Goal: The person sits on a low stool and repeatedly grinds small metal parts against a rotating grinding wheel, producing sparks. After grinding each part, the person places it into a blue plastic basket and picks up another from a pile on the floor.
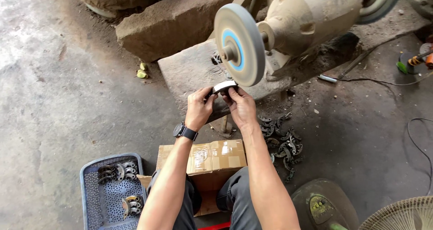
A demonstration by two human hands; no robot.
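Head view: at frame centre, the left hand (199,107) and the right hand (240,105) are both clamped on 1 curved metal part (224,86), holding it just under the rim of the grinding wheel (239,44); whether part and wheel touch cannot be told. The wheel sits on a dusty motor (311,13) in the upper middle, bolted to a stone block (194,70). Judging by the piles, work is partway: a few similar parts lie in the blue basket (92,194) at lower left, and a larger heap of parts (283,142) waits on the floor right of centre. A cardboard box (212,157) rests between the knees. The concrete floor (67,86) is grey and grimy, with cables at right and a fan (403,214) at lower right.
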